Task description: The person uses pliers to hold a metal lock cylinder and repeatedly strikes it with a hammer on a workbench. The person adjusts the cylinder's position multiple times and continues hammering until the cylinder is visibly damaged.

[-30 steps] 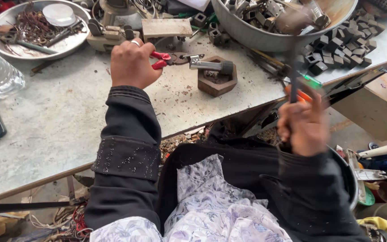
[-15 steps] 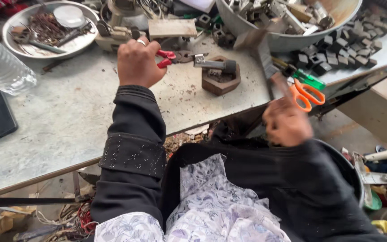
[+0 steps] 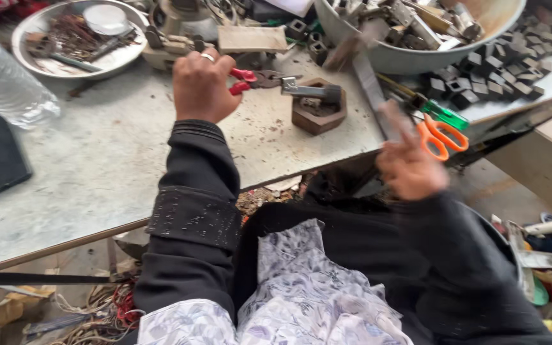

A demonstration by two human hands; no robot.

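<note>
Red-handled pliers (image 3: pixel 257 78) gripped in left hand (image 3: pixel 200 86), long axis toward hexagonal block (image 3: pixel 318 113); right hand (image 3: pixel 410 167) blurred, grip undeterminable.

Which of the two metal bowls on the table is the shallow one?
The left metal bowl, wide and shallow beside the plastic bottle; the right bowl is deep.

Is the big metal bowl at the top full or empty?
Full. The bowl is heaped with metal scrap pieces that rise to about its rim.
</note>
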